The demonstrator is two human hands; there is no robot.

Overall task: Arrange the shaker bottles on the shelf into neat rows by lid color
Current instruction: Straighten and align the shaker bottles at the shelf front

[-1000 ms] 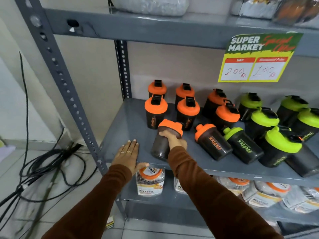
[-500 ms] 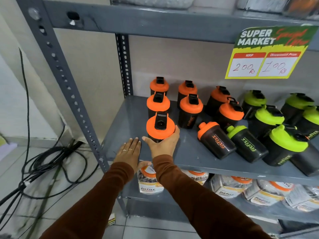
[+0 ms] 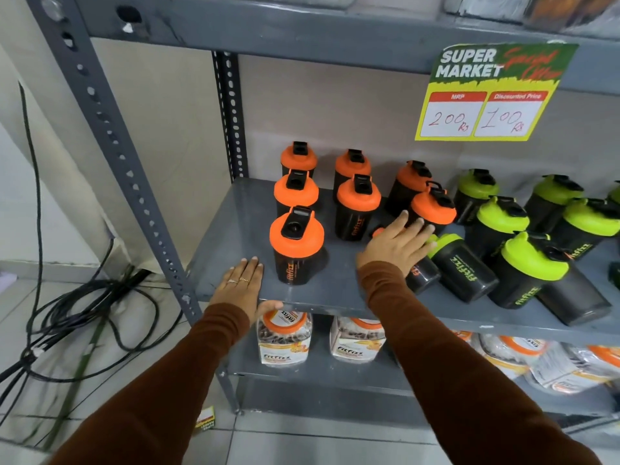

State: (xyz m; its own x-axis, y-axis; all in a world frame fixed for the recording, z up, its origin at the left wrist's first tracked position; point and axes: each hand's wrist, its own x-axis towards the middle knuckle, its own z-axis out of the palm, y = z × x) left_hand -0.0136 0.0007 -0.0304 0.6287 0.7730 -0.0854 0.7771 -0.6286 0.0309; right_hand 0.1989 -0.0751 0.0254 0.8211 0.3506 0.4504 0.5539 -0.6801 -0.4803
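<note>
Black shaker bottles stand on a grey metal shelf (image 3: 235, 229). Several orange-lid bottles stand upright at the left in rows; the nearest one (image 3: 297, 246) is at the front left. Green-lid bottles (image 3: 503, 216) stand at the right. An orange-lid bottle (image 3: 421, 275) lies on its side, and a green-lid bottle (image 3: 464, 266) lies beside it. My right hand (image 3: 396, 246) rests over the lying orange-lid bottle with fingers spread, covering its lid. My left hand (image 3: 243, 286) lies flat on the shelf's front edge, holding nothing.
A supermarket price sign (image 3: 486, 92) hangs from the shelf above. Clear jars with orange lids (image 3: 285, 337) and packets fill the shelf below. Black cables (image 3: 67, 313) lie on the tiled floor to the left. A perforated upright post (image 3: 110, 129) frames the shelf's left side.
My right hand stood the orange-lid bottle upright at the front left, let it go and moved right onto the lying orange-lid bottle. My left hand stayed put.
</note>
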